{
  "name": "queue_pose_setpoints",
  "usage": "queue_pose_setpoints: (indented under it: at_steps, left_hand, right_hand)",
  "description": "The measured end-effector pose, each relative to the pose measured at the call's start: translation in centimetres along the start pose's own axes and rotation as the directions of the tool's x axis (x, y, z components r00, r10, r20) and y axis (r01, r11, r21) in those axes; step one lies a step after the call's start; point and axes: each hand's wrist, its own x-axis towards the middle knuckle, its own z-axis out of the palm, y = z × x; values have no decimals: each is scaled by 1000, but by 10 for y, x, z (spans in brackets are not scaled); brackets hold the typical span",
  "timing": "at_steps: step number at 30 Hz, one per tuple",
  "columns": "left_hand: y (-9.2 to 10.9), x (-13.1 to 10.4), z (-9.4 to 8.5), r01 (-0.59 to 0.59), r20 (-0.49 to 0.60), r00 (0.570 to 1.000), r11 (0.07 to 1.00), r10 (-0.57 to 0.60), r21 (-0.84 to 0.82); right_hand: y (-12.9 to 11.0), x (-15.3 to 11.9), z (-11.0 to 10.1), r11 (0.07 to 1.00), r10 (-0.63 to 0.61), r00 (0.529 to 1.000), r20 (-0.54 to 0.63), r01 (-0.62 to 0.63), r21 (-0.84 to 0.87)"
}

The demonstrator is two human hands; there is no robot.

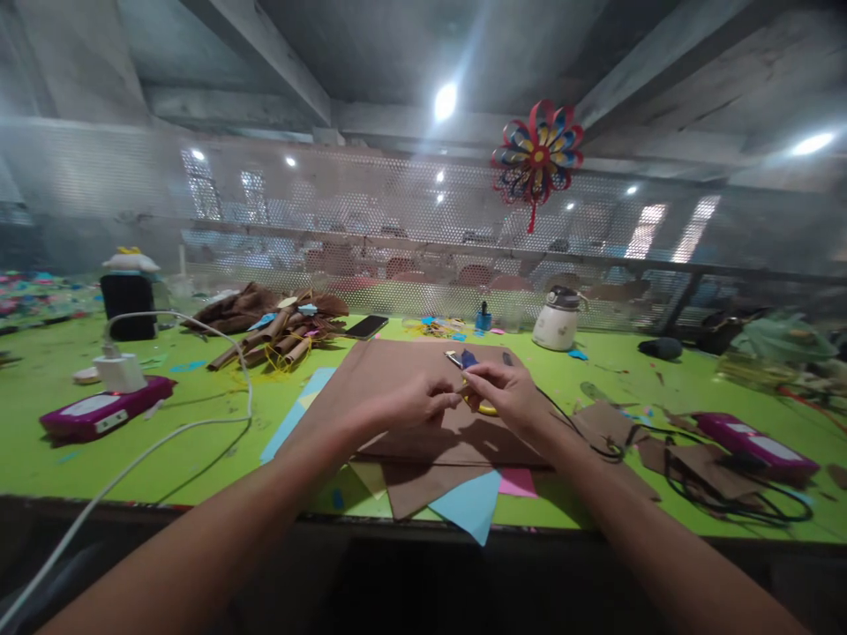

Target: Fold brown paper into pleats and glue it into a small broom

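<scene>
My right hand (501,392) is closed in a pinch over the brown sheets. At its fingertips is a small dark blue piece (468,359), and a curved yellow part (488,409) shows below the fingers; whether they belong to one object I cannot tell. My left hand (423,401) is closed just to the left, fingertips almost meeting the right ones. What it pinches, if anything, is too small to make out. Both hands hover above a stack of brown paper sheets (377,370). A small metallic item (453,358) lies behind the fingers, partly hidden.
Rolled brown paper (265,339) is heaped back left beside a black phone (367,327). A white kettle-like jug (557,319) stands back right. Purple power strips (106,410) flank the sheets, with a white cable and black cords (701,494). Blue paper (469,507) overhangs the green table's front edge.
</scene>
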Motion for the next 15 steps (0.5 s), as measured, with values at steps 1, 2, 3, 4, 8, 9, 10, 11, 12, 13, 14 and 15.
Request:
queue_pose_setpoints:
  at_steps: [1, 2, 3, 4, 8, 9, 10, 11, 12, 13, 14, 15]
  left_hand:
    - [0, -1, 2, -18, -25, 1000, 1000, 18, 18]
    - [-1, -2, 5, -34, -51, 998, 999, 36, 32]
    - [-2, -3, 8, -51, -71, 996, 998, 54, 38]
    - [-2, -5, 10, -71, -83, 994, 997, 74, 35]
    - [-3, -9, 17, -101, -114, 988, 994, 106, 50]
    - [-4, -10, 18, -95, -125, 987, 993, 103, 66]
    - [-5, -11, 19, -89, -138, 985, 992, 100, 85]
    - [-5, -11, 19, -80, -146, 985, 991, 95, 106]
    - [-5, -12, 18, -66, -146, 986, 990, 85, 128]
    - [-5, -14, 17, -50, -137, 988, 988, 70, 147]
    - [-5, -16, 16, -33, -126, 991, 987, 54, 157]
    - [-5, -18, 14, -20, -113, 993, 988, 38, 156]
  right_hand:
    - [-2, 0, -1, 1000, 10, 999, 36, -10, -6]
    - [-3, 0, -2, 1000, 21, 997, 69, -19, -23]
    - [-5, -1, -3, 998, 27, 995, 97, -22, -52]
    - [-5, -1, -4, 996, 26, 992, 127, -14, -91]
    - [-2, -3, -6, 976, 46, 970, 239, 7, -216]
    - [-1, -3, -6, 976, 66, 964, 259, -8, -219]
    - [0, -4, -5, 977, 90, 957, 275, -30, -213]
    - [0, -5, -5, 978, 111, 951, 289, -53, -201]
    - [0, -5, -5, 980, 130, 944, 305, -75, -186]
    - [0, -6, -5, 981, 142, 939, 314, -91, -173]
    - [-1, -6, -5, 981, 150, 937, 315, -102, -166]
    - [-2, -6, -6, 980, 156, 939, 307, -108, -166]
